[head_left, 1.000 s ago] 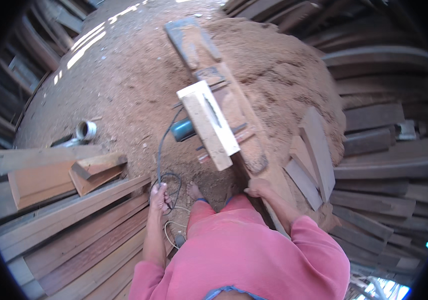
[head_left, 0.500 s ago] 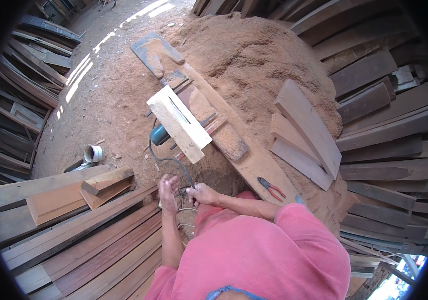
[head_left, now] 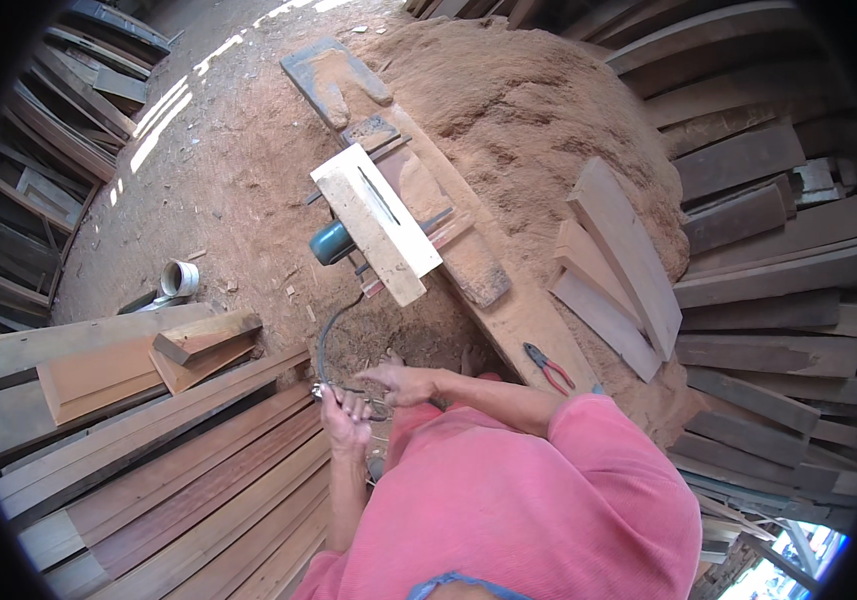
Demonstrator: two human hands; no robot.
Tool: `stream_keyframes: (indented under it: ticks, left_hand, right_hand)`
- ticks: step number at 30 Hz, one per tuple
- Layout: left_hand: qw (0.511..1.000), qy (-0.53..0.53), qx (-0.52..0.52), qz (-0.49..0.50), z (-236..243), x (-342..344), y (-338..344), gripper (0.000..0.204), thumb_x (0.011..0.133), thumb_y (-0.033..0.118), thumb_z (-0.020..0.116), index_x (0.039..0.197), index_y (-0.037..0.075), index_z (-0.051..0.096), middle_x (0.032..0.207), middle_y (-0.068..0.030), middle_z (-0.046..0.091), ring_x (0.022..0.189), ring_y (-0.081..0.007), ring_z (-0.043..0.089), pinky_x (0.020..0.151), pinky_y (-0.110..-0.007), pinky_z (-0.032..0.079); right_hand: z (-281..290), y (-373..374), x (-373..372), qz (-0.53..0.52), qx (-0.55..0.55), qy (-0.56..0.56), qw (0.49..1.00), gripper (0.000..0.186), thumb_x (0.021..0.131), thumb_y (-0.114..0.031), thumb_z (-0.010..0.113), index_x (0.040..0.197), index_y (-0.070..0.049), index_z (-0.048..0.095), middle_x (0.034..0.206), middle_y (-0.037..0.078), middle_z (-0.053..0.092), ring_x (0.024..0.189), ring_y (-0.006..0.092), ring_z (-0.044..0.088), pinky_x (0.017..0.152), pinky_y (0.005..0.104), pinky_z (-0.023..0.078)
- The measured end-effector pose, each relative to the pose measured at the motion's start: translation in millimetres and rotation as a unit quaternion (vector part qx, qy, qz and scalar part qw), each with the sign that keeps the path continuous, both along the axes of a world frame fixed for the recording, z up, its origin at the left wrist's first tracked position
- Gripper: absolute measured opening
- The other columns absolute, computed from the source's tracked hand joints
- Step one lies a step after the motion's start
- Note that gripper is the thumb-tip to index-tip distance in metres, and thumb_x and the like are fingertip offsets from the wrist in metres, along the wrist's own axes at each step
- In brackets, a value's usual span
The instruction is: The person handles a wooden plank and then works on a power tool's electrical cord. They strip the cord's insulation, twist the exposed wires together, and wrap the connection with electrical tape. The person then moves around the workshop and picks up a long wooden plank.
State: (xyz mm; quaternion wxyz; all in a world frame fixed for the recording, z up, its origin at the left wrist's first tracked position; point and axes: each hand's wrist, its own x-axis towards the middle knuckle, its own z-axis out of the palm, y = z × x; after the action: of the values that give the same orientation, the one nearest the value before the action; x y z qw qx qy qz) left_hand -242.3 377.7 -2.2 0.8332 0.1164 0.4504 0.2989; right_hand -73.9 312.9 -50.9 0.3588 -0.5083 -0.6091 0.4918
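Observation:
My left hand (head_left: 347,418) is closed on a dark power cable (head_left: 322,345), held near the ends of the planks at my left. The cable curves up to a power saw with a teal motor housing (head_left: 331,243), fixed under a pale slotted board (head_left: 376,225). Just right of the left hand, my right hand (head_left: 400,384) has its fingers stretched toward it, with nothing plainly gripped. More thin cable loops hang below the two hands, partly hidden by them. Red-handled pliers (head_left: 549,368) lie on the long sawdust-covered plank (head_left: 538,330) to the right.
A big sawdust heap (head_left: 538,120) rises beyond the plank. Cut boards (head_left: 628,260) lean on it at the right. Stacked planks (head_left: 198,480) fill the lower left, with short wood blocks (head_left: 203,340) on top. A white can (head_left: 180,279) lies near them.
My right hand has let go of the cable, its fingers now extended to the left. My left hand has closed on the cable and moved lower. The view has shifted slightly.

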Motion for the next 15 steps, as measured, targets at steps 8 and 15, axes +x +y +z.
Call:
stream_keyframes:
  ticks: [8,15]
  left_hand:
    - [0.99,-0.05,0.128,0.021,25.5,-11.4,77.9,0.044,0.102,0.047,0.04,0.112,0.006,0.055,0.082,-0.0045,0.058,0.079,-0.0169,0.055,0.075,-0.034,0.042]
    - [0.913,0.164,0.344,-0.142,-96.5,-104.9,-4.8,0.05,0.104,0.047,0.03,0.1,0.005,0.056,0.072,-0.0013,0.051,0.069,-0.0111,0.052,0.065,-0.028,0.044]
  right_hand:
    - [4.9,19.4,-76.9,-0.045,-0.308,0.085,0.946,0.046,0.098,-0.038,0.052,0.076,0.002,0.059,0.072,0.014,0.069,0.063,0.0289,0.066,0.062,0.0411,0.054]
    - [68.7,103.2,-38.7,-0.156,-0.369,0.492,0.773,0.036,0.099,-0.042,0.052,0.086,-0.009,0.054,0.084,0.015,0.071,0.068,0.0356,0.072,0.051,0.0392,0.06]
